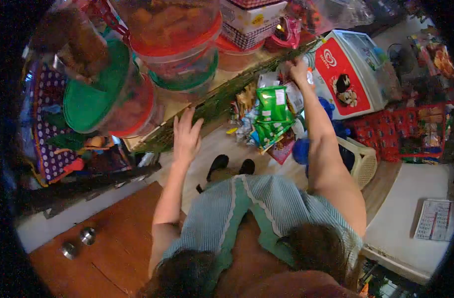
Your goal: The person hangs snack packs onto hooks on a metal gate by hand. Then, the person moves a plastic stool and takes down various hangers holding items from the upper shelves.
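My left hand (187,136) is raised beside the edge of the wooden counter, its fingers apart and nothing in it. My right hand (299,72) reaches forward, above hanging packets and near the white freezer (343,79) with a red panel; its fingers look bent, and what they hold, if anything, is too small to make out. Below and left of that hand hang green packets (273,107) among several other colourful packets. Clear tubs with red and green lids (95,92) stand on the counter near my left hand.
Red crates (398,134) and a beige plastic object (366,161) stand at the right, beside blue bottles (301,150). A white surface (403,208) lies at lower right with a calendar sheet (434,220). A brown door (113,243) is at lower left.
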`<control>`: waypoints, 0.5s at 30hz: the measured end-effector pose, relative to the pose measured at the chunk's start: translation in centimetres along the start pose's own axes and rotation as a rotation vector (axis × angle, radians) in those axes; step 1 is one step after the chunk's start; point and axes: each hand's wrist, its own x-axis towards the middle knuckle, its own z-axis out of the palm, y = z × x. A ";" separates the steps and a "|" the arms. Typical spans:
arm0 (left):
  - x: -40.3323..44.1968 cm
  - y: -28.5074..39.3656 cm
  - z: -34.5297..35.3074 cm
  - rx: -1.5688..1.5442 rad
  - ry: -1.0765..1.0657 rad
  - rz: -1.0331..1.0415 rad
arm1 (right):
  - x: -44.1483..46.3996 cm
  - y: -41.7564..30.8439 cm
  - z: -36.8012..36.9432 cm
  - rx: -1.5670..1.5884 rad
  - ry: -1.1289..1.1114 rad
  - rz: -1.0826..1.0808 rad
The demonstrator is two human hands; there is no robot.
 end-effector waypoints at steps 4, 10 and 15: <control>-0.5 -1.4 0.1 0.014 0.077 0.002 | -0.6 -0.5 -0.5 0.132 0.061 0.061; -0.1 -1.8 0.1 0.087 0.051 -0.005 | -0.7 -0.4 -1.1 0.304 0.386 0.095; -0.3 -2.6 0.4 0.076 0.045 0.011 | 2.6 3.3 -2.3 0.296 0.580 0.385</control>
